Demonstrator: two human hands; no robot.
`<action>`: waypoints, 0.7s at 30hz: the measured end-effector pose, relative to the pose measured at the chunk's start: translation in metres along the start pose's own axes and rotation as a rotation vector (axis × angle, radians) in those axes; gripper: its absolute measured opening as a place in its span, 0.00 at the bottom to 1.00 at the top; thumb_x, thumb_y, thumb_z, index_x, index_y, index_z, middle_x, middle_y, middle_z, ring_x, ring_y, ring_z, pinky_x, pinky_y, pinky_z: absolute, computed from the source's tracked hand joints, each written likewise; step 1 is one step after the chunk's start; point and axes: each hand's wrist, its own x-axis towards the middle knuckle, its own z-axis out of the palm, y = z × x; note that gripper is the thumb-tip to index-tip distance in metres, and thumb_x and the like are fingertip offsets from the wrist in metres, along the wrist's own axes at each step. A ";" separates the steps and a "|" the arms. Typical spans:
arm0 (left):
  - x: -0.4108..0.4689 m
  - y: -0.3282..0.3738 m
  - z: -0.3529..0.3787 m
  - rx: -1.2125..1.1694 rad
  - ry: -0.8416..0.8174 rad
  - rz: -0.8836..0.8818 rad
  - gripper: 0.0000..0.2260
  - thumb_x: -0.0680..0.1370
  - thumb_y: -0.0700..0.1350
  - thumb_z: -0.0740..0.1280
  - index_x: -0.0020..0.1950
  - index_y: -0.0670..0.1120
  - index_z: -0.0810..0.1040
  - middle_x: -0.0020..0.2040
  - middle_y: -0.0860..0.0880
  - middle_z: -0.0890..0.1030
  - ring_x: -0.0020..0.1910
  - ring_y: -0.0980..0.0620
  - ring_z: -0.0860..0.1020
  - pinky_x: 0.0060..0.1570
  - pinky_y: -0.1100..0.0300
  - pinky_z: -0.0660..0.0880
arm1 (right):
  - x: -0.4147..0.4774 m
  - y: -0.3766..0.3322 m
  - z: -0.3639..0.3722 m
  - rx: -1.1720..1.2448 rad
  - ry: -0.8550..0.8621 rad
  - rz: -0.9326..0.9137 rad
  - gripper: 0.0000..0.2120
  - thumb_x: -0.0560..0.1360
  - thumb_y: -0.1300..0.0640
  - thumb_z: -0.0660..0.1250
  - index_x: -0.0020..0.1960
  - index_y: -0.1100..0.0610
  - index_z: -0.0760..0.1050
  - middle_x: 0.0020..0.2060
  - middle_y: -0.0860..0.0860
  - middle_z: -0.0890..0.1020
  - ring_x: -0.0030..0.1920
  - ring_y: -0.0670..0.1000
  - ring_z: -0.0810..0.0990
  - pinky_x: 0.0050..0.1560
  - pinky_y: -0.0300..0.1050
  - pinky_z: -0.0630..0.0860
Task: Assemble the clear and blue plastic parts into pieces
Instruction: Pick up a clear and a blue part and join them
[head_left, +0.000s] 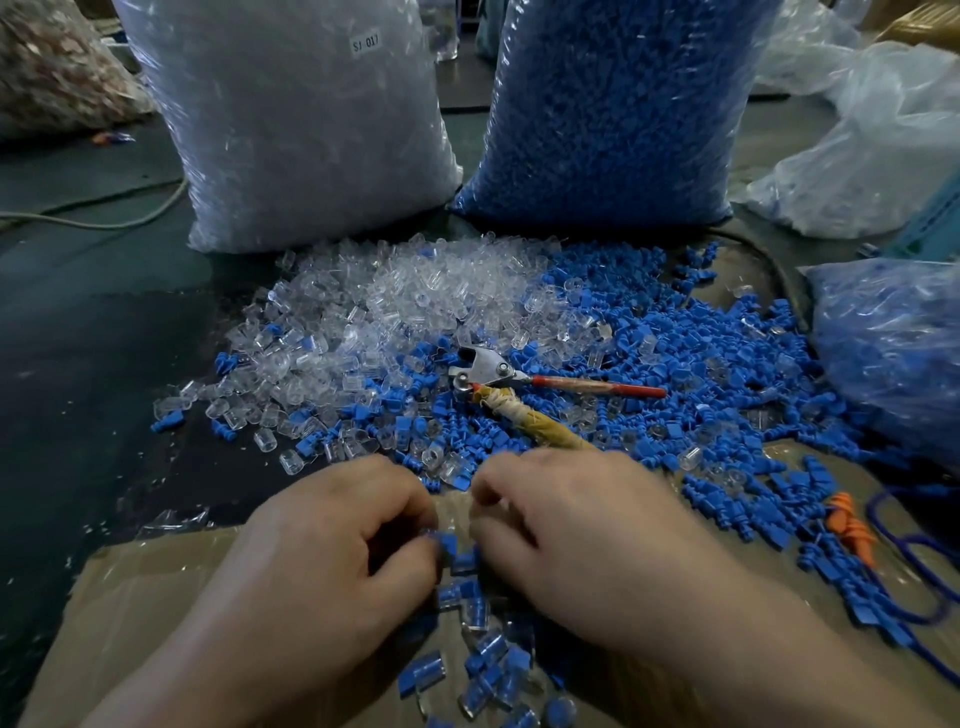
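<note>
Left hand (332, 540) pinches blue part (448, 544) close against right hand (561, 525), likely for mating; right grip blurred, cannot tell. Assembled pieces (483, 660) heaped just under grip, likely drop spot.

Glassy clear parts (415, 291) and bright blue parts (701, 364) cover a dark green desk (78, 338) and brown cardboard (156, 597), with a whitish bag (291, 130), a blue-filled bag (613, 104), silver pliers (491, 369) (one handle red, the other wrapped in yellowish cloth) and an orange piece (847, 525).
</note>
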 end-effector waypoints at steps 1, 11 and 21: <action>0.000 0.001 0.001 -0.005 -0.019 0.018 0.09 0.68 0.62 0.62 0.41 0.60 0.75 0.42 0.61 0.77 0.40 0.58 0.77 0.34 0.59 0.75 | 0.000 -0.001 0.002 -0.030 -0.039 -0.037 0.09 0.80 0.43 0.55 0.48 0.46 0.70 0.42 0.42 0.74 0.42 0.46 0.74 0.44 0.48 0.75; 0.002 -0.004 0.000 0.062 0.112 -0.103 0.09 0.72 0.65 0.63 0.44 0.62 0.76 0.40 0.61 0.77 0.41 0.63 0.77 0.33 0.67 0.71 | 0.005 0.007 -0.004 -0.023 -0.120 0.004 0.13 0.77 0.40 0.58 0.42 0.48 0.71 0.37 0.44 0.76 0.37 0.44 0.75 0.40 0.48 0.77; 0.014 0.001 0.013 0.301 0.092 -0.201 0.15 0.75 0.58 0.66 0.61 0.59 0.80 0.49 0.61 0.78 0.51 0.57 0.76 0.47 0.62 0.70 | 0.031 0.006 0.022 -0.226 0.142 -0.013 0.14 0.79 0.38 0.53 0.54 0.47 0.68 0.39 0.45 0.64 0.35 0.51 0.68 0.27 0.45 0.58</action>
